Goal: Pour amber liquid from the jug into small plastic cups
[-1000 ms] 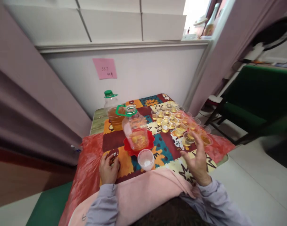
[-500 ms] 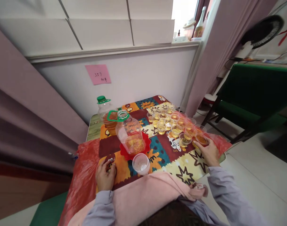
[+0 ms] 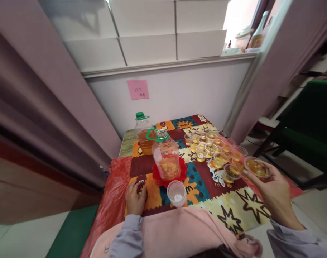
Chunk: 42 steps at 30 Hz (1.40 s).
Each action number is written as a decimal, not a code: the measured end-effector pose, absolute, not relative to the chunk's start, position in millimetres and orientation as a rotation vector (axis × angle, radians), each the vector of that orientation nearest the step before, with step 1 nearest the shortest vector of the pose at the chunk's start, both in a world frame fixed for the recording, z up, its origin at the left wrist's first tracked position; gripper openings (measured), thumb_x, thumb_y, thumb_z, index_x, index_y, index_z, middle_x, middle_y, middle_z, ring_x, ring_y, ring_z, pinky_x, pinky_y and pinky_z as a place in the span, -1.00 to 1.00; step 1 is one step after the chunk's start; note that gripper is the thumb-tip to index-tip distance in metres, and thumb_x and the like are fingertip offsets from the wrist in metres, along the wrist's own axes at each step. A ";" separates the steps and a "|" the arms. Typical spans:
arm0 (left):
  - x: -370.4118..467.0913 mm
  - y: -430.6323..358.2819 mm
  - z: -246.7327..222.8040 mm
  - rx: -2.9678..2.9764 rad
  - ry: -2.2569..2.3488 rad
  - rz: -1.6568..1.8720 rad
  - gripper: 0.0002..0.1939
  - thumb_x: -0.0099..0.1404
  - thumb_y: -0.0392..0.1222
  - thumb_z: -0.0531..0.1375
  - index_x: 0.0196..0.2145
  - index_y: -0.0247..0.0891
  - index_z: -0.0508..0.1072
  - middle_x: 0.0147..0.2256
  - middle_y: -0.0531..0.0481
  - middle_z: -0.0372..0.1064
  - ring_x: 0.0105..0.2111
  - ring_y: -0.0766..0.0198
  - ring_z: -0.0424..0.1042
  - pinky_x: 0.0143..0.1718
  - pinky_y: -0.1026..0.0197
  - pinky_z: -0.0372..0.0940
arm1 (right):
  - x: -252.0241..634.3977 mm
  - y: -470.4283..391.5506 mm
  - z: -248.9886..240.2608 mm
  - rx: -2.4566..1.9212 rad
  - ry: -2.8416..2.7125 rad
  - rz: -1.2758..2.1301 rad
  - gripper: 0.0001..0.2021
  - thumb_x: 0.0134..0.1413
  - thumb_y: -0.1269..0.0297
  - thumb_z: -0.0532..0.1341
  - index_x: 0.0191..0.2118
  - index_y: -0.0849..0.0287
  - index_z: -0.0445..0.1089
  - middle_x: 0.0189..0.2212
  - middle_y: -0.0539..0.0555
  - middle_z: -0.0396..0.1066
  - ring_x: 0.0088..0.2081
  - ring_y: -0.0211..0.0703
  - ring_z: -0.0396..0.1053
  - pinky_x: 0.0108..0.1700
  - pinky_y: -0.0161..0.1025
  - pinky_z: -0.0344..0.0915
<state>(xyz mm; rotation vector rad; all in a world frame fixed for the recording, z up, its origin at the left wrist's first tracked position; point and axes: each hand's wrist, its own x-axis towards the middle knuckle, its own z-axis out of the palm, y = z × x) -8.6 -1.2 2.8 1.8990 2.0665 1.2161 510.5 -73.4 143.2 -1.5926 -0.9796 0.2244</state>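
Note:
In the head view, my right hand [image 3: 276, 186] grips a clear plastic cup [image 3: 257, 168] of amber liquid by its side, at the near right end of the group of filled cups [image 3: 220, 157]. On the patterned tablecloth at the left rests my left hand [image 3: 135, 197], its fingers loosely bent and the thumb apart, with no held thing visible. An uncapped clear jug [image 3: 167, 157] with a green handle, partly filled with amber liquid, stands on a red scalloped tray [image 3: 182, 172]. Just in front of it are stacked empty plastic cups [image 3: 176, 193].
Behind the open jug is another jug [image 3: 144, 138] with a green cap and amber liquid. Red plastic sheeting [image 3: 113, 193] hangs over the table's left side. A pink cloth [image 3: 176, 229] lies at the near edge. A dark green chair [image 3: 311, 118] stands at the right.
My right hand has lifted the corner cup slightly and moved it to the right. My left hand stays on the tablecloth. The whole view has shifted, so the table appears farther right.

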 end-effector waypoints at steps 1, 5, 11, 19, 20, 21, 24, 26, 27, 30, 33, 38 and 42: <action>-8.6 -1.9 1.6 1.893 2.072 1.224 -0.59 0.34 0.13 0.20 -0.07 -0.19 0.63 0.10 -0.29 0.54 0.12 -0.15 0.52 0.22 -0.23 0.38 | 498.9 -67.0 158.8 -1.533 -0.955 0.321 -0.32 -0.12 -0.16 0.56 0.10 0.06 0.54 -0.05 0.17 0.66 -0.07 0.28 0.64 0.06 0.24 0.59; -8.6 -3.0 -2.9 1.876 2.076 1.251 -0.61 0.33 0.10 0.21 -0.08 -0.20 0.64 0.09 -0.30 0.55 0.12 -0.16 0.53 0.22 -0.25 0.39 | 450.0 -33.6 220.3 -1.288 -1.081 0.598 -0.35 -0.14 -0.06 0.61 0.09 0.03 0.56 0.05 0.16 0.64 0.00 0.27 0.64 0.01 0.22 0.65; -9.6 -2.9 -6.1 1.867 2.066 1.291 -0.62 0.33 0.09 0.21 -0.11 -0.20 0.64 0.07 -0.30 0.57 0.10 -0.16 0.55 0.21 -0.27 0.40 | 388.8 27.5 282.5 -1.055 -1.292 0.807 -0.35 -0.11 -0.02 0.62 0.07 0.06 0.46 0.06 0.18 0.64 0.03 0.15 0.65 0.11 0.08 0.60; -9.1 -4.0 -8.4 1.829 2.085 1.363 -0.62 0.33 0.10 0.20 -0.13 -0.18 0.66 0.06 -0.30 0.59 0.09 -0.20 0.57 0.17 -0.32 0.43 | 340.5 84.3 311.6 -0.924 -1.411 0.991 -0.39 -0.13 0.12 0.59 0.04 0.10 0.41 0.03 0.22 0.64 0.08 0.13 0.62 0.20 0.11 0.51; -9.0 -3.9 -8.2 1.826 2.087 1.369 -0.62 0.33 0.10 0.20 -0.14 -0.18 0.66 0.05 -0.29 0.60 0.09 -0.19 0.57 0.17 -0.32 0.43 | 338.0 87.2 313.9 -0.923 -1.440 0.990 -0.41 -0.13 0.14 0.58 0.03 0.09 0.41 0.02 0.21 0.64 0.07 0.12 0.62 0.21 0.12 0.50; -9.0 -3.8 -8.0 1.823 2.088 1.373 -0.62 0.33 0.10 0.20 -0.14 -0.18 0.66 0.05 -0.29 0.60 0.08 -0.19 0.57 0.17 -0.31 0.43 | 336.2 89.4 316.0 -0.925 -1.471 0.987 -0.43 -0.12 0.16 0.57 0.02 0.09 0.42 0.02 0.20 0.65 0.06 0.11 0.62 0.21 0.12 0.49; -9.2 -3.5 -7.5 1.815 2.086 1.374 -0.61 0.34 0.12 0.19 -0.15 -0.19 0.67 0.05 -0.28 0.60 0.07 -0.17 0.58 0.16 -0.28 0.45 | 333.4 93.6 321.0 -0.945 -1.563 0.988 -0.49 -0.09 0.21 0.53 0.01 0.09 0.43 0.01 0.19 0.65 0.05 0.09 0.62 0.22 0.12 0.49; -9.3 -3.3 -7.7 1.808 2.084 1.373 -0.61 0.35 0.12 0.19 -0.15 -0.18 0.67 0.05 -0.28 0.60 0.07 -0.17 0.58 0.15 -0.28 0.45 | 333.0 95.7 323.3 -0.968 -1.615 0.992 -0.50 -0.08 0.23 0.51 0.01 0.10 0.43 0.00 0.19 0.65 0.03 0.08 0.62 0.19 0.11 0.50; -9.4 -3.3 -8.0 1.805 2.082 1.373 -0.61 0.35 0.13 0.19 -0.14 -0.18 0.67 0.05 -0.27 0.60 0.08 -0.17 0.58 0.15 -0.28 0.45 | 333.1 96.9 324.1 -0.981 -1.635 0.991 -0.50 -0.08 0.24 0.50 0.02 0.10 0.43 -0.01 0.18 0.65 0.02 0.08 0.63 0.17 0.10 0.51; -9.3 -3.1 -8.9 1.800 2.075 1.376 -0.61 0.35 0.13 0.19 -0.13 -0.18 0.66 0.06 -0.28 0.60 0.08 -0.18 0.57 0.16 -0.31 0.44 | 334.0 100.7 325.4 -1.008 -1.672 1.007 -0.49 -0.09 0.28 0.49 0.03 0.10 0.44 -0.03 0.17 0.66 -0.04 0.05 0.64 0.10 0.05 0.56; -9.3 -3.3 -9.2 1.804 2.065 1.380 -0.61 0.36 0.13 0.19 -0.13 -0.18 0.66 0.06 -0.30 0.59 0.09 -0.19 0.56 0.16 -0.33 0.43 | 334.8 104.3 325.7 -1.005 -1.677 1.046 -0.47 -0.11 0.30 0.49 0.04 0.09 0.44 -0.02 0.15 0.65 -0.05 0.02 0.64 0.08 0.01 0.58; -9.1 -3.8 -8.3 1.813 2.056 1.384 -0.62 0.36 0.12 0.19 -0.13 -0.19 0.65 0.06 -0.30 0.58 0.08 -0.20 0.56 0.16 -0.34 0.43 | 335.8 109.2 325.9 -1.003 -1.718 1.027 -0.47 -0.13 0.29 0.51 0.04 0.07 0.48 -0.02 0.11 0.66 -0.05 0.02 0.65 0.09 0.00 0.58; -8.9 -3.9 -7.8 1.813 2.057 1.392 -0.62 0.36 0.12 0.20 -0.14 -0.18 0.65 0.05 -0.30 0.59 0.08 -0.20 0.56 0.16 -0.34 0.43 | 337.5 113.6 326.2 -1.049 -1.765 0.897 -0.44 -0.14 0.31 0.52 0.07 0.07 0.51 0.02 0.12 0.65 -0.04 0.04 0.64 0.09 0.00 0.57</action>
